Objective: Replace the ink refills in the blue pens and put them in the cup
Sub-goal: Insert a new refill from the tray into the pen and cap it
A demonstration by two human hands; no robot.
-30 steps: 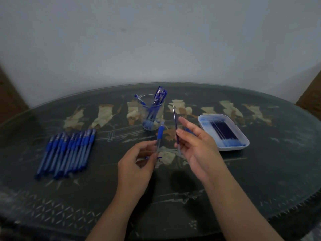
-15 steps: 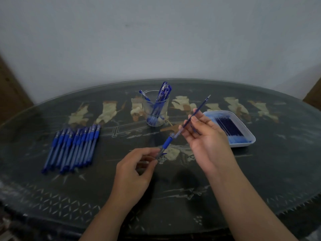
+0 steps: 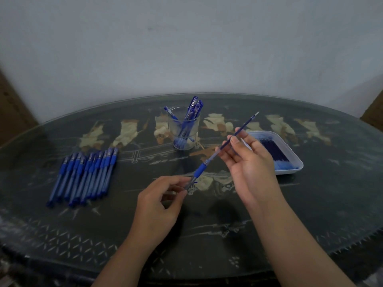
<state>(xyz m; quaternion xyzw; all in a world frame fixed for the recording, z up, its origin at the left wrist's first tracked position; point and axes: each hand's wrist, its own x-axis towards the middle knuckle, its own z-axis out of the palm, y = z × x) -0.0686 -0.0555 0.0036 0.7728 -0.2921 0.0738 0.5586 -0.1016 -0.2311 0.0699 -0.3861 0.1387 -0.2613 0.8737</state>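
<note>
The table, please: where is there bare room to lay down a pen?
Free: the table's near edge strip, the gap between the pen row and the left hand, and right of the tray. Crowded: between cup, right hand and tray.

Refill partway inside pen — tilted.

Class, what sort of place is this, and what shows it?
Probably a room in a home: a dark oval table with pale inlaid figures, a plain whitish wall, and blue pens in a clear cup.
</note>
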